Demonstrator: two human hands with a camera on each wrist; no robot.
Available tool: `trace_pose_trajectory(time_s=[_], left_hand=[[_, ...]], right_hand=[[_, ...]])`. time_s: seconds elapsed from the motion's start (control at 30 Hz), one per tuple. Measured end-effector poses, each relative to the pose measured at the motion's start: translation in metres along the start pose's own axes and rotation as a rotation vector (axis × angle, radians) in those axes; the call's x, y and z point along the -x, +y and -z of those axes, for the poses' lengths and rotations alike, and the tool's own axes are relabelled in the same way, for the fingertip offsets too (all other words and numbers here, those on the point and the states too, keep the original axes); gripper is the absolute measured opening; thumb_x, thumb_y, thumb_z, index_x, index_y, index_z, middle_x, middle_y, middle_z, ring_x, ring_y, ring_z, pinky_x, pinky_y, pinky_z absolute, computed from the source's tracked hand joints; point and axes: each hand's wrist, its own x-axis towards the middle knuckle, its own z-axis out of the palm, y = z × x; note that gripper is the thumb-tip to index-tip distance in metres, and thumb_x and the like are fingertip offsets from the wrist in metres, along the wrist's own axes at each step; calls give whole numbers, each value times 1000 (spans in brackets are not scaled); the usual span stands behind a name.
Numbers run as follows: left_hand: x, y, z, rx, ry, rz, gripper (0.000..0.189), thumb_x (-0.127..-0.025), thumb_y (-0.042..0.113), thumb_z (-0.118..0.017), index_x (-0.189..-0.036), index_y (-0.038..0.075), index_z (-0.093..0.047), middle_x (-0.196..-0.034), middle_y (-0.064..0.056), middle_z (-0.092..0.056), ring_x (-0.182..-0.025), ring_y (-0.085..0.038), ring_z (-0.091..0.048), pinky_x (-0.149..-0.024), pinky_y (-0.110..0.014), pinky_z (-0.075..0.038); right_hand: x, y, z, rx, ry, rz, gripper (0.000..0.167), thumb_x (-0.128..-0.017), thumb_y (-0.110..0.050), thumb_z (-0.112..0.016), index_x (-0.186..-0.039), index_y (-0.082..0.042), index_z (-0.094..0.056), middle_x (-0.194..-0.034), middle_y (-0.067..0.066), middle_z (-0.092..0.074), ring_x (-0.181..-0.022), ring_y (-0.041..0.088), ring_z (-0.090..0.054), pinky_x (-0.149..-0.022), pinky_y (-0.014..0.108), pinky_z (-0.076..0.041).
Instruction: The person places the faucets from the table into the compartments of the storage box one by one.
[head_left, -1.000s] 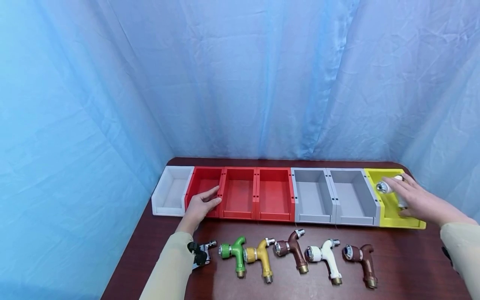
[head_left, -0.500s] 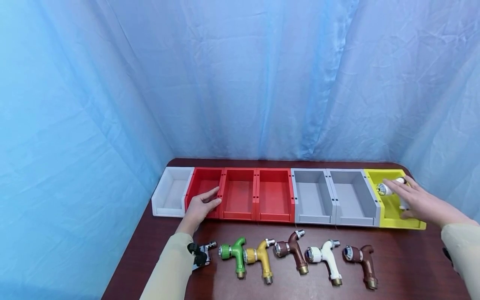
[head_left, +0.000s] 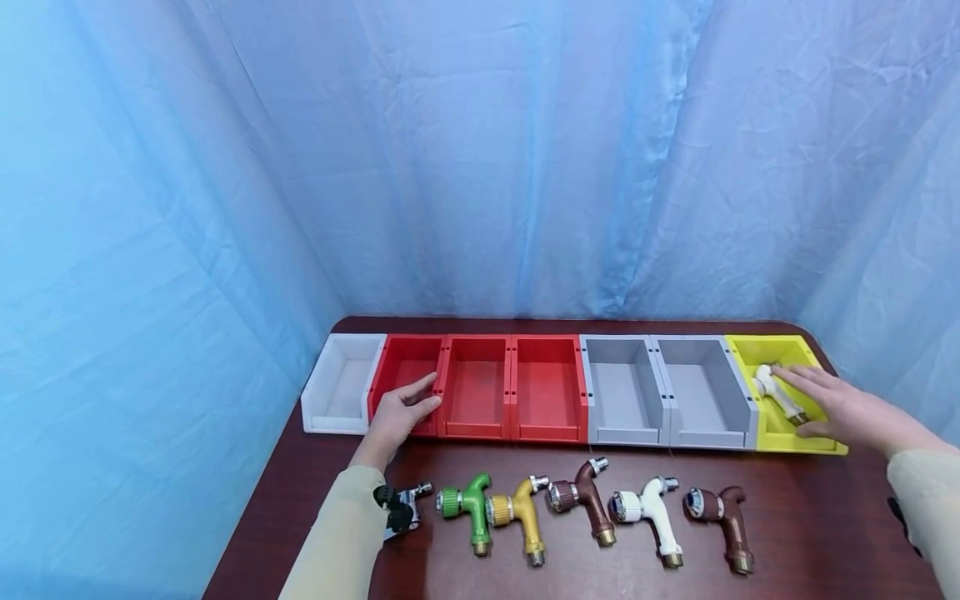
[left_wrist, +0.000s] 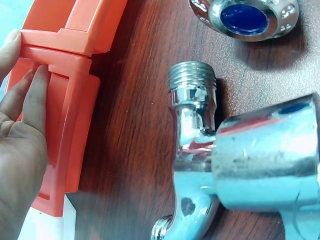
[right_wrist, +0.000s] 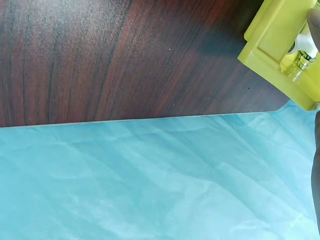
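Blue curtains [head_left: 480, 167] hang behind a dark wood tabletop [head_left: 585, 579], and a row of bins stands along its far edge. Half a second ago the right hand [head_left: 851, 412] had the white tap [head_left: 781, 399] at the yellow bin [head_left: 780, 440], the knob's chrome face turned left. Now that tap lies slantwise inside the bin, its brass end toward the near side. The right grip is loosened, fingers straight and thumb well apart, with hold of nothing; whether the fingertips touch the tap I cannot tell.

Unchanged, the left hand [head_left: 393, 417] reaches into the leftmost red bin [head_left: 412, 350], fingertips by the wall shared with the middle red bin [head_left: 476, 379]. Its grip is relaxed, thumb spread from the fingers, holding nothing.

Beyond that bin on the left is a white bin [head_left: 343, 375]; a third red bin [head_left: 547, 379] and two grey bins [head_left: 618, 383] fill the row up to the yellow one. Nearer, the chrome tap [left_wrist: 250, 160], green tap [head_left: 475, 504], yellow tap [head_left: 527, 521], two brown taps [head_left: 592, 504] and second white tap [head_left: 658, 515] lie where they were.
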Motion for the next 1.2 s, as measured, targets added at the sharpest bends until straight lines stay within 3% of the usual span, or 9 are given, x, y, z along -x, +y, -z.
trace_pose_trajectory(time_s=[0.2, 0.4, 0.8, 1.07, 1.2], left_hand=[[0, 1, 0, -3, 8, 7, 58, -92, 27, -78, -145, 37, -58, -153, -7, -51, -143, -36, -39, -95, -49, -58], [0, 0, -1, 2, 4, 6, 58, -92, 25, -78, -145, 37, -58, -152, -7, -51, -143, -36, -40, -94, -48, -58], [0, 1, 0, -10, 8, 8, 57, -92, 27, -78, -145, 38, -59, -151, -6, -53, -141, -35, -43, -93, -46, -59], [1, 1, 0, -9, 10, 12, 58, -92, 26, -78, -145, 37, -59, -150, -6, -53, -141, -35, -43, -92, -46, -59], [1, 2, 0, -6, 6, 9, 58, -92, 25, -78, -145, 38, -59, -150, -6, -53, -141, -35, -42, -92, -46, -59]], right_hand=[[1, -4, 2, -43, 13, -32, 103, -82, -30, -85, -162, -11, -25, -148, 33, -39, -127, 58, -41, -94, 74, -43], [2, -8, 7, -96, -11, -54, 103, -85, -32, -82, -164, -14, -18, -152, 34, -37, -137, 63, -27, -99, 79, -32], [8, -17, 7, -70, 53, -49, 99, -91, -32, -78, -165, -17, -14, -153, 34, -36, -137, 67, -23, -105, 80, -22], [14, -27, 5, -105, 111, -9, 96, -94, -27, -75, -166, -19, -13, -161, 30, -28, -144, 65, -13, -118, 71, 5], [16, -33, 8, -101, 137, 13, 94, -93, -26, -76, -165, -19, -17, -160, 31, -30, -146, 62, -11, -119, 67, 11]])
